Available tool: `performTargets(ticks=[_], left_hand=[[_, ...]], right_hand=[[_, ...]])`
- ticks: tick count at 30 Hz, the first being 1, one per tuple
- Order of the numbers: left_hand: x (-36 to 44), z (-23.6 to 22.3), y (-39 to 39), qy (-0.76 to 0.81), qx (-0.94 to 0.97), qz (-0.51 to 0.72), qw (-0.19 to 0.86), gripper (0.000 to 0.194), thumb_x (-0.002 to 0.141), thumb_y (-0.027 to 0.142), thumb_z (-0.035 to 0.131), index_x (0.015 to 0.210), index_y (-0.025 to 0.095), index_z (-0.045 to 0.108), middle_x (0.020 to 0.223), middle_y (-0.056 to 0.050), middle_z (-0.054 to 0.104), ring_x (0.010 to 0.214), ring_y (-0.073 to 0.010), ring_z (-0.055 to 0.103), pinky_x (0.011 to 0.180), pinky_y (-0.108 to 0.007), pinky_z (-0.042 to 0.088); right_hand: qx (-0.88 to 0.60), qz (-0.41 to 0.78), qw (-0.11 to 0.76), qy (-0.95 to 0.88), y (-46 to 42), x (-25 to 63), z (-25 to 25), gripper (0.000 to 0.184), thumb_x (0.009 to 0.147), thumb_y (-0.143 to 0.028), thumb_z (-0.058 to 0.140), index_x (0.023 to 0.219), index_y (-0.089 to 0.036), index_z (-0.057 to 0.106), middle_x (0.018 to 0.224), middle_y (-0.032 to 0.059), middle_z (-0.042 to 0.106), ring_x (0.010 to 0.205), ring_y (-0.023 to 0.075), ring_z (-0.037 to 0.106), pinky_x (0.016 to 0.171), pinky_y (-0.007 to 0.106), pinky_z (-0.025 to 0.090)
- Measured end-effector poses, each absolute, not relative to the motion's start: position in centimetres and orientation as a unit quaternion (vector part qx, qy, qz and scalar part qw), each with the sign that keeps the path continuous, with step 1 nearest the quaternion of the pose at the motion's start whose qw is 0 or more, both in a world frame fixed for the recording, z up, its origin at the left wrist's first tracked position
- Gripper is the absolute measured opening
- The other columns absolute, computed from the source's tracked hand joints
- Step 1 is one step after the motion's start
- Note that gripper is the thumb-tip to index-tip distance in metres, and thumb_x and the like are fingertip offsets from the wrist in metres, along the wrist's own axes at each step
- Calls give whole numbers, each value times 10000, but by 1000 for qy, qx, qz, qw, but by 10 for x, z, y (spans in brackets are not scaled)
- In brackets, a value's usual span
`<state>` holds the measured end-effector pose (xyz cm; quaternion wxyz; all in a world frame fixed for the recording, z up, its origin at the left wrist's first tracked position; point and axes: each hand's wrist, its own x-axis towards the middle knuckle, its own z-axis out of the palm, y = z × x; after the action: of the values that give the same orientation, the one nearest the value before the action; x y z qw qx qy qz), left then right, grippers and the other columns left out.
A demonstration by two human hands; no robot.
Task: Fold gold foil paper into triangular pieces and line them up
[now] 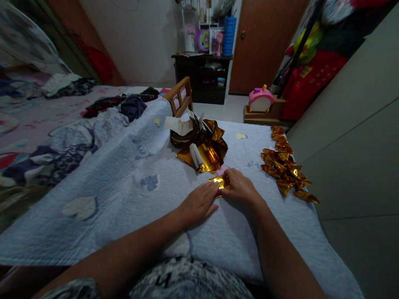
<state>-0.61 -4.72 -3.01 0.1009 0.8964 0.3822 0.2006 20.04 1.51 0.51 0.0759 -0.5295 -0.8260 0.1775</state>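
A small folded sheet of gold foil paper (220, 185) lies on the pale blue quilt in front of me, between my hands. My left hand (199, 204) rests flat over its left side, fingers stretched out and pressing down. With bent fingers and thumb, my right hand (240, 187) grips its right edge; part of the sheet is hidden beneath. Just beyond is a stack of gold foil sheets (215, 150) with white paper pieces on it. A white rolled piece (195, 156) leans there. To the right lie several folded gold foil pieces (285, 166) in a loose heap.
The quilt (124, 195) covers the work surface, with a grey cabinet side (352, 158) along its right. A wooden rail (181, 97) stands behind the stack. Clothes and bedding (102, 120) lie at the left. A pink toy case (261, 100) and a dark shelf (204, 77) are farther back.
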Motion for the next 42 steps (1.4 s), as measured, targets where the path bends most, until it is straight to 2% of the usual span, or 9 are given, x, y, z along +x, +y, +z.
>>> performTargets(ticks=[5, 10, 16, 22, 29, 33, 35, 39, 42], left_hand=[[-6, -25, -53, 358, 914, 184, 54, 468, 983, 256, 550, 1433, 144, 486, 1424, -183, 600, 1365, -297, 534, 1096, -508, 481], [-3, -24, -54, 322, 921, 220, 20, 325, 1034, 175, 425, 1311, 119, 584, 1305, -155, 682, 1248, -254, 627, 1007, -432, 560], [-2, -26, -53, 317, 917, 242, 6, 256, 1034, 176, 443, 1157, 100, 654, 1193, -150, 729, 1160, -252, 673, 967, -433, 592], [-2, -28, -52, 321, 914, 248, 13, 269, 1047, 195, 421, 1138, 141, 668, 1177, -143, 732, 1167, -235, 669, 961, -434, 593], [0, -20, -51, 322, 914, 247, 10, 236, 1042, 191, 440, 1061, 137, 669, 1097, -99, 737, 1052, -218, 681, 905, -381, 591], [6, -15, -47, 339, 911, 232, 23, 208, 1027, 199, 483, 945, 147, 667, 1028, -70, 730, 949, -214, 677, 851, -379, 581], [10, -14, -45, 347, 908, 232, 34, 180, 1025, 214, 503, 984, 155, 668, 1055, -67, 722, 1000, -219, 671, 889, -387, 572], [15, -18, -42, 362, 896, 257, 26, 228, 1037, 229, 487, 1210, 169, 623, 1256, -88, 676, 1256, -247, 586, 1037, -420, 524], [15, -22, -43, 372, 895, 246, 19, 214, 1030, 225, 501, 1196, 171, 626, 1242, -92, 681, 1232, -254, 597, 1018, -424, 528]], right_hand=[[-518, 210, 85, -825, 20, 208, 3, 176, 831, -268, 573, 995, -205, 581, 995, 54, 637, 866, 187, 550, 705, 286, 353], [-532, 225, 128, -806, 24, 209, -6, 193, 814, -257, 566, 1000, -211, 595, 978, 48, 636, 848, 190, 552, 707, 291, 368], [-560, 220, 246, -760, 32, 214, -12, 250, 833, -247, 553, 1065, -167, 604, 1054, 111, 633, 976, 223, 587, 859, 323, 448], [-555, 288, 186, -758, 31, 215, -4, 124, 825, -196, 553, 884, -184, 660, 856, 47, 689, 776, 178, 604, 721, 275, 441], [-559, 281, 162, -763, 29, 213, -6, 130, 854, -195, 583, 827, -188, 710, 818, 38, 723, 743, 169, 623, 688, 266, 428], [-568, 262, 152, -765, 28, 212, -10, 115, 859, -212, 608, 827, -191, 717, 819, 35, 720, 742, 170, 619, 684, 267, 418], [-572, 266, 150, -761, 28, 212, -10, 115, 858, -210, 611, 832, -193, 721, 827, 32, 720, 753, 171, 624, 685, 265, 419], [-579, 270, 147, -755, 28, 211, -8, 112, 849, -208, 627, 844, -188, 737, 852, 40, 729, 783, 177, 638, 702, 267, 428], [-586, 276, 141, -749, 28, 210, -7, 138, 859, -217, 616, 853, -191, 751, 871, 44, 741, 792, 180, 647, 703, 268, 432]])
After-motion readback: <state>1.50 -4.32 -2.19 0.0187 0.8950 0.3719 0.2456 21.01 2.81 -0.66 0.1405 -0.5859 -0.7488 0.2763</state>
